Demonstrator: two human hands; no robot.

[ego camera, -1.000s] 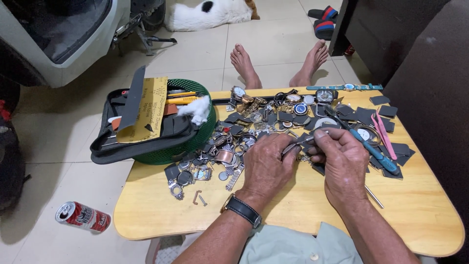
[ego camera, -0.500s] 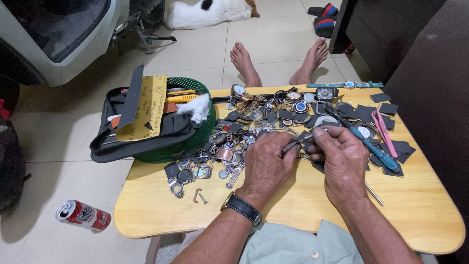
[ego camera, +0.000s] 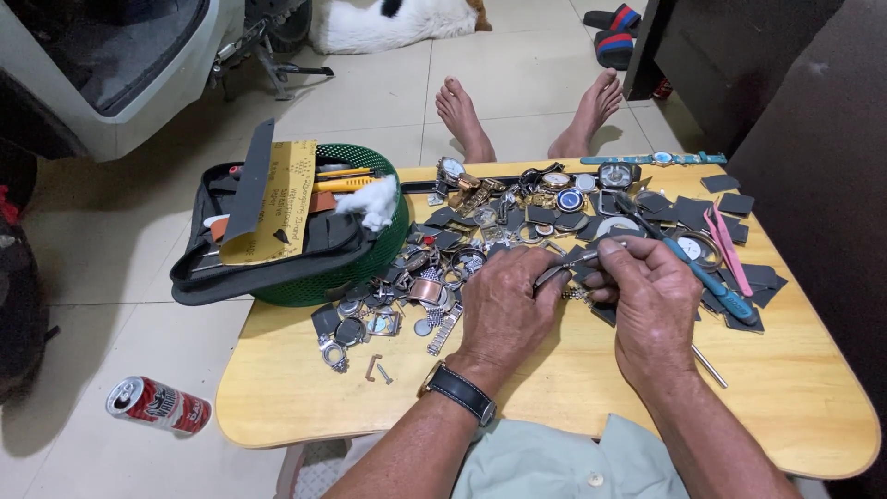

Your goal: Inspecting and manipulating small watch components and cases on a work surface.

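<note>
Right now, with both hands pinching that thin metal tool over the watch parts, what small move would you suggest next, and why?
Probably ease the thin metal tool down toward the small bracelet piece just beneath it. The left hand and right hand both grip the tool close above the heap of watch parts, so only a slight dip seems needed.

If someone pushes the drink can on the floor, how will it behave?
The can lies on its side on smooth floor tiles, so it would probably roll. Its wall looks dented, so the roll may wobble. It is likely light, though I cannot see whether it is empty.
</note>
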